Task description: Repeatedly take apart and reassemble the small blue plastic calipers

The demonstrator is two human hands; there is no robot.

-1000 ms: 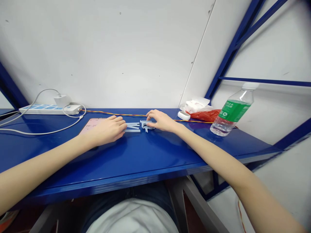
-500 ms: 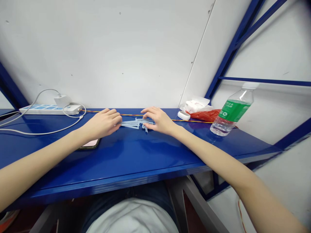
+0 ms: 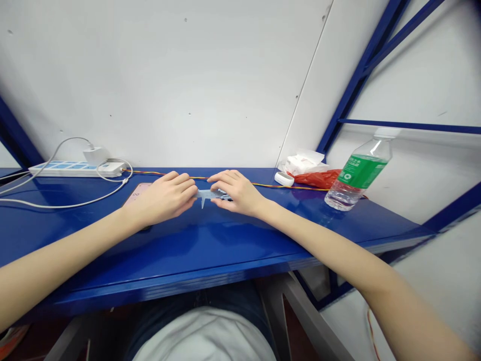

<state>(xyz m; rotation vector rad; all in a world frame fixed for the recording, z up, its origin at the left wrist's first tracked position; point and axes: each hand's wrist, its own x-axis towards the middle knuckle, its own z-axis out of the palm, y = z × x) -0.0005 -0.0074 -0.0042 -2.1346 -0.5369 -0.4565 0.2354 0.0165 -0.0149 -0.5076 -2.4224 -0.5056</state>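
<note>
A pale blue plastic caliper (image 3: 210, 195) lies flat on the blue metal shelf, its jaw pointing down toward me. My left hand (image 3: 163, 197) holds its left end with the fingertips, and my right hand (image 3: 236, 191) holds its right end. Between them only the middle of the caliper shows. A phone (image 3: 137, 190) with a pink timer screen lies under the edge of my left hand, partly hidden.
An orange-and-yellow wire runs behind my hands. A white power strip (image 3: 75, 169) with white cables stands at the back left. At the right are a small white case (image 3: 284, 178), tissues (image 3: 303, 163), a red bag (image 3: 317, 178) and a green-labelled water bottle (image 3: 358, 173).
My hands have moved toward each other. The pale blue pieces, spread out a second ago, now form one shorter caliper between my fingers. The phone shows again beside my left hand.
</note>
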